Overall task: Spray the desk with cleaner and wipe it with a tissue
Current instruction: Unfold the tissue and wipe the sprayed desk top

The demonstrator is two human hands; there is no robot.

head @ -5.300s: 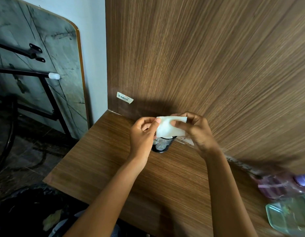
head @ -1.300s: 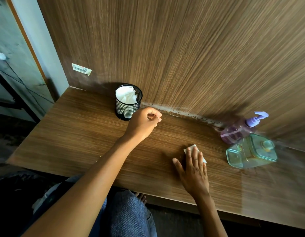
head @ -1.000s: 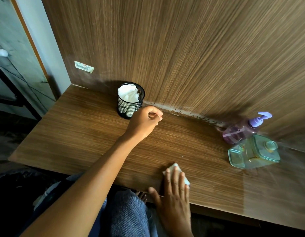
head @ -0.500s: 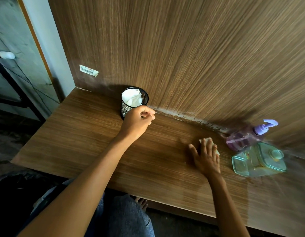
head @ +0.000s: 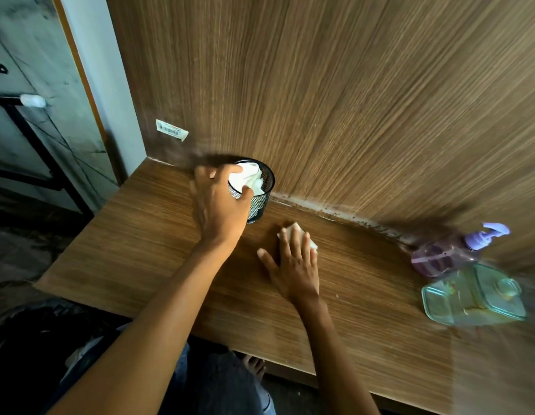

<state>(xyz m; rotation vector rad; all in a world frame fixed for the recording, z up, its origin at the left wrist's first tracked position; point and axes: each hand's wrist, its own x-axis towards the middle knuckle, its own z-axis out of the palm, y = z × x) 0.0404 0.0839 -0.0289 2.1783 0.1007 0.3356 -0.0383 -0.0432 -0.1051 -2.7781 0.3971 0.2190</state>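
The desk point(head: 146, 250) is being wiped: the right hand point(head: 293, 265) lies flat, fingers spread, pressing the tissue point(head: 293, 229) under its fingertips. The left hand point(head: 218, 205) curls round the cup point(head: 260, 199), thumb at the rim. Sweeping left could knock that light cup over or scatter its white tissues; an over-firm grip may tip it. Well right of the fingers, the box point(head: 470, 295) looks empty and the sprayer point(head: 446, 253), touching it, is too blurred to judge.

Both forearms are bare, no sleeves, watch or rings on the left hand point(head: 220, 205) or right hand point(head: 293, 265). Blue jeans point(head: 227, 381), and a bare foot point(head: 254, 364) below.
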